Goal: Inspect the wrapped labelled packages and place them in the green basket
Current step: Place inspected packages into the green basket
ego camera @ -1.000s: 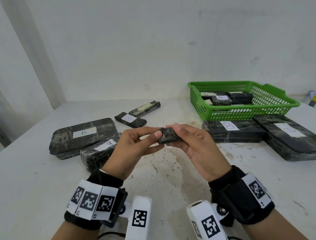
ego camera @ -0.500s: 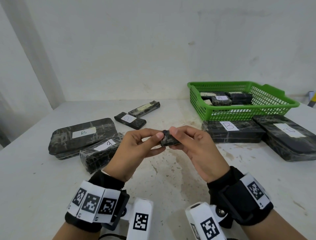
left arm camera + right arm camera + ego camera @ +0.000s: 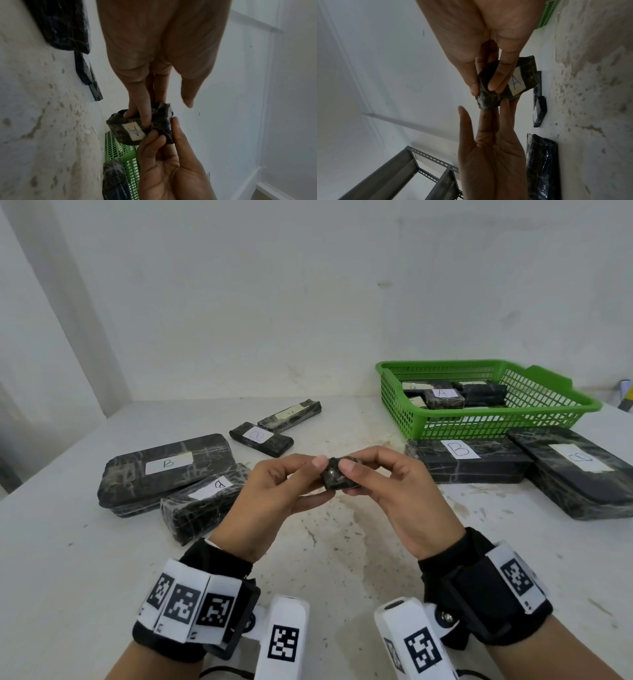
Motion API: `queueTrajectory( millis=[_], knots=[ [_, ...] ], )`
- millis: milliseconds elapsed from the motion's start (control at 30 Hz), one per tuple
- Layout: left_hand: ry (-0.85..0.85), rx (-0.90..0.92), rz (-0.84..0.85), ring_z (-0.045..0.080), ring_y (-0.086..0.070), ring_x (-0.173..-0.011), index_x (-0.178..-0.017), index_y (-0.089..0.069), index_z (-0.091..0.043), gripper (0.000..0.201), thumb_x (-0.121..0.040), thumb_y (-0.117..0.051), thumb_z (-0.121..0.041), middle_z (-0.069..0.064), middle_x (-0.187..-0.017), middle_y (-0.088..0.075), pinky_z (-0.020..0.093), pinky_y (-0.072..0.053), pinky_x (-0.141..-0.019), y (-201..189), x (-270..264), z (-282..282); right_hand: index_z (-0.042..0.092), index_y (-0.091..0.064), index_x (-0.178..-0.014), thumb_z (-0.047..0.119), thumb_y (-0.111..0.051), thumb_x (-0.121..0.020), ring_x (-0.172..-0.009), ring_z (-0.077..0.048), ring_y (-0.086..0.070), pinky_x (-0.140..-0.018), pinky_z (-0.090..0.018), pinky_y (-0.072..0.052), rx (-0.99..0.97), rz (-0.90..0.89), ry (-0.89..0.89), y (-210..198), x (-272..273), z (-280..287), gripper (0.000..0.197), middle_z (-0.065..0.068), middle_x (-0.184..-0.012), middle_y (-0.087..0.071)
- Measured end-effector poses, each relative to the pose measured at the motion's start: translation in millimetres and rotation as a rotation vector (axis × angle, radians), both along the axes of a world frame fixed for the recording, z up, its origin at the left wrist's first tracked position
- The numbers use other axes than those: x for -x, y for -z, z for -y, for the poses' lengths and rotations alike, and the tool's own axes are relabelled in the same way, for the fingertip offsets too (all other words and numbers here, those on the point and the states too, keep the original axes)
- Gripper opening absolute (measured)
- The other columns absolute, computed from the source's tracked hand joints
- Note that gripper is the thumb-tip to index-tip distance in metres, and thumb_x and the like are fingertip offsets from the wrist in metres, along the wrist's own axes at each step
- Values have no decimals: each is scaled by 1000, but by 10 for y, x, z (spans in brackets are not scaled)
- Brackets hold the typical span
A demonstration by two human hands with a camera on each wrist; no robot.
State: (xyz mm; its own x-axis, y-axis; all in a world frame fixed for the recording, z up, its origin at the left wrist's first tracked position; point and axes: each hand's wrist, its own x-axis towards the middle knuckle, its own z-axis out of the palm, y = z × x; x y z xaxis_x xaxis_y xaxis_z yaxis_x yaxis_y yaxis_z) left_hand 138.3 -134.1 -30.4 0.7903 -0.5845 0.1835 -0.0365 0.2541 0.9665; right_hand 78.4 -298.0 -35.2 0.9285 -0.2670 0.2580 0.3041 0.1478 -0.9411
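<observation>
A small black wrapped package (image 3: pixel 337 479) is held above the table between both hands. Its white label reads "A" (image 3: pixel 134 130) and faces down, away from the head camera. My right hand (image 3: pixel 349 479) pinches the package between thumb and curled fingers (image 3: pixel 494 82). My left hand (image 3: pixel 318 475) touches its other end with straight fingers (image 3: pixel 137 108), and the left thumb (image 3: pixel 187 101) stands a little off it. The green basket (image 3: pixel 496 422) sits at the back right and holds several wrapped packages (image 3: pixel 442 398).
On the left lie a large package marked B (image 3: pixel 164 470), a smaller labelled one (image 3: pixel 205 498), and two slim ones (image 3: pixel 260 438) further back. In front of the basket lie another B package (image 3: pixel 466 463) and a large package (image 3: pixel 575 470). A metal shelf frame (image 3: pixel 412 173) stands off the table.
The small package has been turned a little between the hands. My left thumb, pressed on it before, now sits beside it. Both hands stay over the table's middle.
</observation>
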Motion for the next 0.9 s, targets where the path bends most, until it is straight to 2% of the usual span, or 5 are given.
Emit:
queueTrajectory(
  millis=[233, 467, 600, 800, 900],
  knots=[
    [-64, -37, 10, 24, -72, -94, -102, -72, 5, 38, -80, -62, -24, 23, -105, -72, 25, -59, -77, 27, -17, 12, 7, -73, -85, 28, -76, -68, -74, -15, -68, -71, -23, -53, 20, -42, -5, 38, -14, -12, 27, -10, -86, -68],
    [5, -1, -18, 24, -72, -101, -101, -73, 1, 38, -82, -60, -28, 13, -94, -76, 28, -58, -83, -21, 4, -15, 3, -70, -90, 21, -75, -68, -70, -12, -65, -70, -22, -52, -12, -3, -34, 14, -13, 1, 28, 4, -74, -68],
    [-35, -10, 28, 22, -73, -93, -100, -73, 3, 34, -79, -63, -23, 20, -103, -73, 26, -59, -80, -22, -2, -13, 0, -70, -92, 19, -75, -69, -71, -14, -65, -68, -21, -52, 8, 13, -21, 20, -13, 1, 30, 5, -73, -67],
    [-63, 110, -113, 22, -73, -90, -105, -69, 6, 35, -82, -59, -18, 19, -103, -74, 25, -59, -78, -12, -30, 7, 8, -72, -103, 29, -74, -71, -86, -17, -70, -77, -23, -55, -27, -20, -10, 0, -26, -1, 39, -7, -101, -72],
    [-72, 214, -196, 28, -73, -94, -114, -63, 11, 42, -85, -55, -19, 21, -115, -71, 28, -60, -83, -57, -64, -36, 15, -72, -112, 33, -76, -70, -86, -18, -70, -81, -25, -54, -4, -64, 41, -17, -14, 42, 46, -3, -111, -73]
  ],
)
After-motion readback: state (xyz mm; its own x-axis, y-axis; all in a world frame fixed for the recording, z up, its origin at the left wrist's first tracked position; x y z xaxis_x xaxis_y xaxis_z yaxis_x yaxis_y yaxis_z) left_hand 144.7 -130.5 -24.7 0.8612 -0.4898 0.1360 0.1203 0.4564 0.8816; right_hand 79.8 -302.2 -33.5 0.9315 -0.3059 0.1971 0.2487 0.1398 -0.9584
